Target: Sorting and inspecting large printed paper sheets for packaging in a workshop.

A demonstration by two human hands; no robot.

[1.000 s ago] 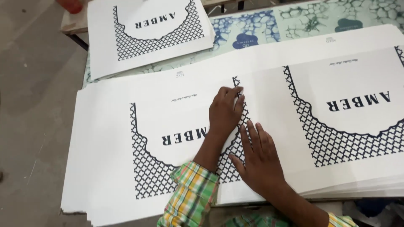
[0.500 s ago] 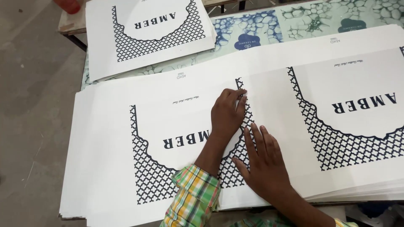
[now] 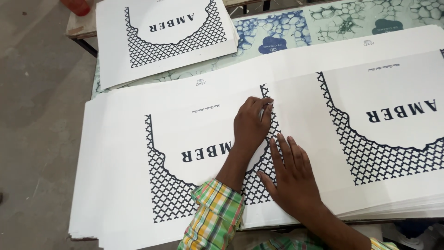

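Observation:
A thick stack of large white printed sheets [image 3: 115, 153] lies on the table. Each sheet carries dark lattice borders and a curved white panel with lettering. My left hand [image 3: 249, 125], in a plaid sleeve, rests on the top sheet. Its fingertips are bunched together, pinching the paper at the top of the middle lattice strip [image 3: 270, 125]. My right hand [image 3: 291, 178] lies flat just to the right and nearer me. Its fingers are spread and press the sheet down beside the strip.
A smaller pile of the same printed sheets [image 3: 162, 41] sits at the far left of the table. The tabletop [image 3: 323, 21] has a blue-green cell pattern. Grey floor [image 3: 37, 115] runs along the left. A red object [image 3: 76, 5] pokes in at the top left.
Both hands stay in nearly the same spot on the top sheet. Only the view has shifted slightly.

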